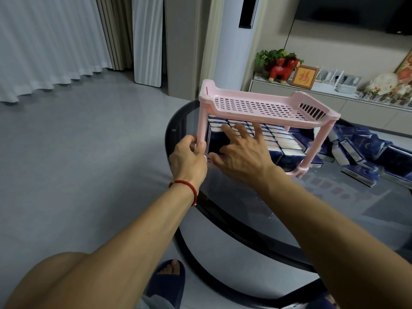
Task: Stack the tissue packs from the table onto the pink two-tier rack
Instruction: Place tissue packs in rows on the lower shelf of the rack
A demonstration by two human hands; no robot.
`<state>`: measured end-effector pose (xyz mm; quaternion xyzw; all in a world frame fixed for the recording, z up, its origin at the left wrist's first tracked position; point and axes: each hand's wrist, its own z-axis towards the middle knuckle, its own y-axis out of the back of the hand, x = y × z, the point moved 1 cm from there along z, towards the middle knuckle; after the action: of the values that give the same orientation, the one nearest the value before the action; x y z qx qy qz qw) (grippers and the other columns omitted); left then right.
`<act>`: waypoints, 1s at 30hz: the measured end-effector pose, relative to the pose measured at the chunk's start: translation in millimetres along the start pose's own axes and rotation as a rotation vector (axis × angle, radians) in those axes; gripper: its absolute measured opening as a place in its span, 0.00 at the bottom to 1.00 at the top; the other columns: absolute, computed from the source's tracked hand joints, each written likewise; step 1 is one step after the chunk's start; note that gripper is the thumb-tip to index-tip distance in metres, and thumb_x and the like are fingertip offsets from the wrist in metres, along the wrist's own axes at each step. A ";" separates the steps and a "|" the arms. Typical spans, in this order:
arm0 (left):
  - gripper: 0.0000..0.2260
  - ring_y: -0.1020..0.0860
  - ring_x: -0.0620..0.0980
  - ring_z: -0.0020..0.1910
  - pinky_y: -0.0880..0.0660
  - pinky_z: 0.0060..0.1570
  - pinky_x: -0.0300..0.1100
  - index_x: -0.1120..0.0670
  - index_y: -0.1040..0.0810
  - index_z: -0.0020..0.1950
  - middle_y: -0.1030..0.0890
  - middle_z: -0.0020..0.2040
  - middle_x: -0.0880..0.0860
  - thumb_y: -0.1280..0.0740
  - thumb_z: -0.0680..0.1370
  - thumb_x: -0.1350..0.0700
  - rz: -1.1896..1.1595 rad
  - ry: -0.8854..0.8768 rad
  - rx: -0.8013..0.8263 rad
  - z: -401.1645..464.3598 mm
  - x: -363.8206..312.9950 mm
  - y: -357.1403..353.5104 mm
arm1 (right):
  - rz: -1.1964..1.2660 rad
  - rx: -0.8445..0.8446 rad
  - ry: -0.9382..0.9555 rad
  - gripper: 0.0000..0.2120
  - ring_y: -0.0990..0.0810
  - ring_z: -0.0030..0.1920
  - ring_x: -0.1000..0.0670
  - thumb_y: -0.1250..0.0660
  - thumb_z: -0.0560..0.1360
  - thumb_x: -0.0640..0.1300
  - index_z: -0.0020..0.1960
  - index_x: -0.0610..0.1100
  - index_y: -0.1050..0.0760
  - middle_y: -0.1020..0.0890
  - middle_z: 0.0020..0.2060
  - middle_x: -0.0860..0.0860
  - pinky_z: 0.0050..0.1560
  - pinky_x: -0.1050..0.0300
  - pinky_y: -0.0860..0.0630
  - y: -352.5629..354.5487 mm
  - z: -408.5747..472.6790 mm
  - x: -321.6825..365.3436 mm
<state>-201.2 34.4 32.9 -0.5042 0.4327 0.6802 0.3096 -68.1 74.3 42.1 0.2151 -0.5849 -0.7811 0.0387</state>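
The pink two-tier rack [263, 105] stands on the dark glass table [334, 208]. Its lower tier is packed with several upright blue-and-white tissue packs [281, 143], and its slotted top tier is bare. My left hand [189, 157] grips the rack's near-left post. My right hand [240, 150] lies with spread straight fingers against the packs at the front left of the lower tier. To the right of the rack, a heap of loose tissue packs [361, 152] lies on the table.
The round table's black rim [169, 134] curves just left of the rack. Behind the table runs a low cabinet [334, 97] with a red toy horse, a framed picture and ornaments. Grey floor and white curtains are at the left. My knee and slippered foot show below.
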 end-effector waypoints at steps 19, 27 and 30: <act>0.10 0.20 0.48 0.46 0.20 0.48 0.44 0.55 0.21 0.60 0.17 0.54 0.53 0.35 0.84 0.52 -0.016 -0.009 -0.021 2.6 2.7 -0.6 | 0.009 0.157 -0.016 0.33 0.45 0.79 0.40 0.55 0.75 0.75 0.66 0.62 0.23 0.42 0.80 0.50 0.75 0.28 0.56 10.2 12.9 2.9; 0.10 0.22 0.46 0.43 0.23 0.46 0.42 0.55 0.21 0.60 0.19 0.52 0.51 0.36 0.84 0.51 0.005 -0.028 -0.033 4.2 3.0 -2.2 | 0.051 0.208 0.009 0.31 0.51 0.81 0.43 0.55 0.80 0.70 0.66 0.58 0.20 0.47 0.82 0.50 0.76 0.28 0.59 17.1 7.3 10.6; 0.10 0.25 0.42 0.40 0.23 0.46 0.43 0.55 0.21 0.59 0.20 0.51 0.50 0.35 0.84 0.51 0.011 -0.048 -0.036 4.0 5.5 -2.7 | 0.015 0.225 -0.003 0.30 0.51 0.81 0.43 0.56 0.81 0.67 0.67 0.58 0.22 0.50 0.82 0.51 0.76 0.28 0.57 16.7 10.2 11.3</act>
<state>-202.2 39.1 27.5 -0.4908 0.4159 0.7014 0.3070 -85.4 74.8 56.6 0.2124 -0.6707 -0.7104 0.0193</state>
